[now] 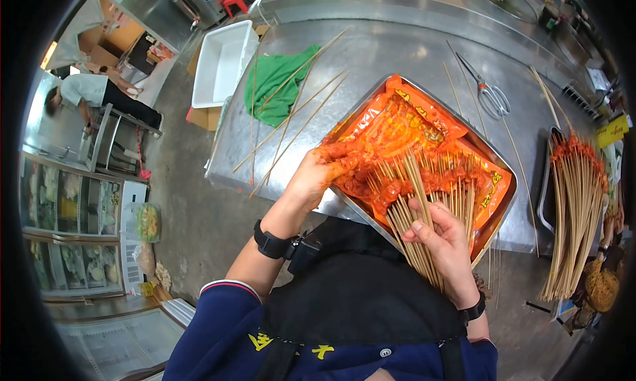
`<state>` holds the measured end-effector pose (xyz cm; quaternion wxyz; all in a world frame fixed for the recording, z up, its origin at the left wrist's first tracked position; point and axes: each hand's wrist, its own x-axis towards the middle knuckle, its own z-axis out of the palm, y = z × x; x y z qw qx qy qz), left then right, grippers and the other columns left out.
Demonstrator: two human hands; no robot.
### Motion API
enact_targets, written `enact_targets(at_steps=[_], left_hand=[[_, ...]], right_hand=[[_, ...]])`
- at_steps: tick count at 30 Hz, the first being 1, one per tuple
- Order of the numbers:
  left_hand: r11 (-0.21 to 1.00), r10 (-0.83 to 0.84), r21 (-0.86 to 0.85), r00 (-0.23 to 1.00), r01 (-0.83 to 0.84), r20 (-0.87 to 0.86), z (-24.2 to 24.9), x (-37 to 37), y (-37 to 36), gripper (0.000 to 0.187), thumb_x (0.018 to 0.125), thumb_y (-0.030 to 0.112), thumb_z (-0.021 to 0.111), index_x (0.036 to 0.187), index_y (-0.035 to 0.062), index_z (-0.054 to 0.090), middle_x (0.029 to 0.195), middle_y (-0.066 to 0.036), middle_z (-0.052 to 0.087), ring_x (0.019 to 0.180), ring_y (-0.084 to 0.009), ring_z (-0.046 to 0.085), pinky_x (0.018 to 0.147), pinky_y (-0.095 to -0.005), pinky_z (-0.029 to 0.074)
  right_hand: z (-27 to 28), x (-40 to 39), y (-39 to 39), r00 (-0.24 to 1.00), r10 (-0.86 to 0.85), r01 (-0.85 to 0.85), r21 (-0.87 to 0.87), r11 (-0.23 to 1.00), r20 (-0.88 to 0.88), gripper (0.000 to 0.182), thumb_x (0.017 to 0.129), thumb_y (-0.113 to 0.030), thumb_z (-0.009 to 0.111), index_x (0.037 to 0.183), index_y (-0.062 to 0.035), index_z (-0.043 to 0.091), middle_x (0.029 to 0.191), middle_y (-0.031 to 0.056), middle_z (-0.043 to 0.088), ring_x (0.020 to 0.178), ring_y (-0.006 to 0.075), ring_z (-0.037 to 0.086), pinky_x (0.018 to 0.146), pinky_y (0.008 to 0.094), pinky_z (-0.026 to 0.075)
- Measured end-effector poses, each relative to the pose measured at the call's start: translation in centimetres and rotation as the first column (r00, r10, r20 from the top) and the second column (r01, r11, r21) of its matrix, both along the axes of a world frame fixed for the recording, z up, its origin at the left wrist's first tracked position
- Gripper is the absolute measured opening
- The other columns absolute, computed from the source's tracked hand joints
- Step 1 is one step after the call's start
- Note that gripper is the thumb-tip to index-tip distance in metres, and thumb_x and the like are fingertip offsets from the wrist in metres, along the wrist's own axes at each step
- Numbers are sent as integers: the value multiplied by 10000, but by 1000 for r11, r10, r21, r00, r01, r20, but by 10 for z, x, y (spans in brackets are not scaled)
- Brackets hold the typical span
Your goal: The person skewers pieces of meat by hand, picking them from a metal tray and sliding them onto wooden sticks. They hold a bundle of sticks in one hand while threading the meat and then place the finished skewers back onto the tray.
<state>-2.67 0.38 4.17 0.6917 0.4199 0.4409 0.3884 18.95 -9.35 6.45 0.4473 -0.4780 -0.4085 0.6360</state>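
Skewers (414, 228) sit bunched in the right hand (445, 243), fingers wrapped tight around them at the near rim of the steel tray (351, 205). Left hand (318, 172) pinches red marinated meat (381, 152) at the tray's left edge. Beyond the tray lie loose sticks (291, 126), a green cloth (278, 83) and scissors (489, 93); right of it, a finished skewer pile (573, 202)

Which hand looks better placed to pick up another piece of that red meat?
Probably the left hand: it rests on the meat in the tray, while the right hand grips the skewers.
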Motion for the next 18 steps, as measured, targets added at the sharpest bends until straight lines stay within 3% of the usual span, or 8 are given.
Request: enact_targets(at_steps=[3,4,7,9,10,12,13,18], left_hand=[[997,48,-66,973,-34,224,-6,-4,-2,258,810,68,547,1047,-30,514,969,-97,583,794,-168,590,681,-262,491],[997,44,-66,974,-30,223,-9,-3,-3,258,810,68,547,1047,-30,514,969,-97,583,794,-168,590,681,-262,491],[985,82,-171,925,-19,370,-12,2,-5,300,814,91,551,1091,2,480,931,-90,580,772,-165,579,647,-262,489],[967,105,-252,872,22,479,-11,7,-7,314,817,120,556,1102,19,471,922,-97,572,755,-158,559,602,-248,474],[967,105,-254,872,23,478,-10,9,-8,314,817,120,556,1102,19,471,922,-97,572,755,-158,559,602,-248,474],[962,70,-255,818,96,570,-8,10,-11,300,823,133,547,1097,36,470,906,-97,564,753,-149,540,574,-242,453],[962,70,-256,819,96,569,-8,10,-12,300,823,133,547,1097,36,470,906,-97,564,753,-149,540,574,-242,453],[951,134,-305,826,48,547,-3,15,-14,321,819,134,533,1108,15,458,845,-91,553,706,-165,522,570,-251,417]], right_hand=[[0,-4,-1,999,-37,37,-6,999,-35,289,835,2,441,1112,73,482,903,53,406,727,101,544,679,224,488],[0,-4,-2,999,-41,41,-6,999,-35,289,835,2,441,1112,73,482,903,53,406,727,101,544,679,224,488],[-1,-1,-2,997,34,-39,77,996,73,291,840,-38,474,1109,72,478,974,47,428,730,78,532,670,215,488],[-2,-2,-2,999,34,-34,27,999,-28,300,834,-40,487,1115,65,479,969,43,427,740,81,535,645,203,480],[-1,-4,-1,990,-49,42,-56,998,-131,280,813,-12,507,1086,47,502,906,36,485,730,87,553,625,200,475],[5,-4,0,986,-71,53,-126,991,-148,242,801,-3,524,1041,34,516,857,32,514,724,91,565,616,200,472],[6,-4,0,982,-95,63,-195,979,-161,206,789,6,541,995,21,530,808,28,544,719,95,577,608,200,470],[-2,1,1,989,-4,-25,-192,981,-146,150,791,7,555,937,0,521,776,33,570,694,105,590,572,194,468]])
